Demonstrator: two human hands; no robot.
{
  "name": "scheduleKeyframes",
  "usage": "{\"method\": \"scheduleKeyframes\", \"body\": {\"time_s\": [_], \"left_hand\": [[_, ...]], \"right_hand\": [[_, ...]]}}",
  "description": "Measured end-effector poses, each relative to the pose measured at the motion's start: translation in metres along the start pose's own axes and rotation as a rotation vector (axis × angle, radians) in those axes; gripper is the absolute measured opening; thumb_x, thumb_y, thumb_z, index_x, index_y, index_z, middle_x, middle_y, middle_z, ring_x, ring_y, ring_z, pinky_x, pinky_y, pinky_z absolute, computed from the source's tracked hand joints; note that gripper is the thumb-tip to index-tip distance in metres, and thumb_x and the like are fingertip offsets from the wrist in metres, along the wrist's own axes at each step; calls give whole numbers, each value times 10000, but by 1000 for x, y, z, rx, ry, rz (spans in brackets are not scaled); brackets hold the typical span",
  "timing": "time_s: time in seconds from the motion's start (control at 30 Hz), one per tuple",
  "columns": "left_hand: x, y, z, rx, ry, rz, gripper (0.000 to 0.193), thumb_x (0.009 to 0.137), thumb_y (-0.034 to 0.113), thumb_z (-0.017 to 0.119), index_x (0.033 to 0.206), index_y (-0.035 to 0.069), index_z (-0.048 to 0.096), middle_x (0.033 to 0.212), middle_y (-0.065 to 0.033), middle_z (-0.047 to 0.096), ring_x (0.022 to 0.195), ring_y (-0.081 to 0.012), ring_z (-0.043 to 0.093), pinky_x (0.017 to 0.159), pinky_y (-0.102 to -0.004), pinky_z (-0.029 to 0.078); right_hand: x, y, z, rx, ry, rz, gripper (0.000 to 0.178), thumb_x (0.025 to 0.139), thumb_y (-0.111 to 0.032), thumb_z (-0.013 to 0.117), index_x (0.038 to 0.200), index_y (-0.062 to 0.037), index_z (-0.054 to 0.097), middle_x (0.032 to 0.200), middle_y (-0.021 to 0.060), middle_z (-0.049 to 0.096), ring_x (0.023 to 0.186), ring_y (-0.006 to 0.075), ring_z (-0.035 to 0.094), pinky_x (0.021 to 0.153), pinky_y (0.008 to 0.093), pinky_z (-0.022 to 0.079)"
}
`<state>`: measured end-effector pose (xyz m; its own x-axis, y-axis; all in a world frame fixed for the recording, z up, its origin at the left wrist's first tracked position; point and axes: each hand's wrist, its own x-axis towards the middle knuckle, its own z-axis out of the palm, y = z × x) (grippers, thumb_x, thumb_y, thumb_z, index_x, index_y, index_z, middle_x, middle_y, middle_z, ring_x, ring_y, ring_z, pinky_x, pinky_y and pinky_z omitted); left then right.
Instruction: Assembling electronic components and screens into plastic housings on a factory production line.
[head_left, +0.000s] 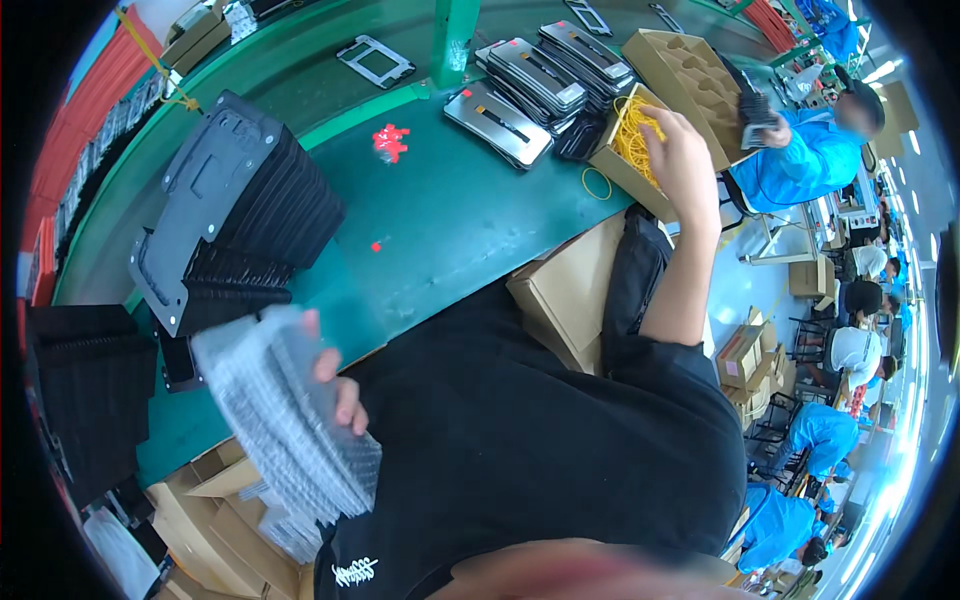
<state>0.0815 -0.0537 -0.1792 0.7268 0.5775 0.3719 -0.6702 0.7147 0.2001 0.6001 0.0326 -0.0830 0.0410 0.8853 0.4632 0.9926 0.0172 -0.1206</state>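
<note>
My left hand [342, 388] is closed on a thick stack of thin flat plates [280, 410] in cloudy clear wrapping, tilted above the near left edge of the bench. The stack is blurred, and part of the hand is behind it. Far to the right, my right hand [685, 155] is at a small cardboard box with its curled fingertips among yellow rubber bands [633, 145]. Whatever those fingers pinch is hidden. One loose rubber band [596, 184] lies on the bench beside the box.
Black frames [250, 190] stand stacked at the left of the green bench [420, 240]. Silver-faced panels [500, 125] lie piled near a green post [455, 45]. An open carton [215, 510] holds more wrapped plates. A co-worker in blue [800, 160] is beyond a tray [680, 70].
</note>
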Motion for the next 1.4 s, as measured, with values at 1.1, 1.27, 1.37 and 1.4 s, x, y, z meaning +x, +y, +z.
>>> {"method": "scheduleKeyframes", "body": {"time_s": [1.1, 1.27, 1.37, 1.4], "left_hand": [[190, -36, -92, 1779, 661, 524, 1350, 658, 387, 959, 1614, -13, 94, 1551, -216, 395, 1411, -301, 450, 1179, -430, 342], [196, -21, -81, 1945, 488, 580, 1480, 643, 513, 929, 1604, -46, -48, 1589, -274, 294, 1474, -374, 337, 1207, -449, 288], [199, -16, -73, 1954, 456, 570, 1522, 640, 581, 904, 1590, -65, -95, 1619, -302, 222, 1510, -412, 269, 1225, -461, 248], [200, -15, -72, 1828, 470, 567, 1531, 647, 610, 890, 1586, -69, -110, 1630, -304, 198, 1518, -411, 251, 1231, -463, 232]], "right_hand": [[-65, -162, 146, 1845, -201, 152, 793, 829, -187, 667, 1517, 39, 343, 1468, 146, 491, 1356, 253, 480, 1148, 391, 358], [-39, -166, 117, 1733, -291, 139, 800, 879, -345, 676, 1493, 61, 365, 1453, 145, 504, 1348, 258, 479, 1153, 391, 343], [-32, -168, 96, 1776, -331, 63, 812, 882, -383, 682, 1491, 57, 373, 1448, 146, 506, 1343, 260, 477, 1150, 389, 340], [-32, -169, 94, 1752, -333, 56, 828, 882, -409, 682, 1491, 58, 373, 1449, 148, 503, 1342, 259, 476, 1149, 388, 338]]}}
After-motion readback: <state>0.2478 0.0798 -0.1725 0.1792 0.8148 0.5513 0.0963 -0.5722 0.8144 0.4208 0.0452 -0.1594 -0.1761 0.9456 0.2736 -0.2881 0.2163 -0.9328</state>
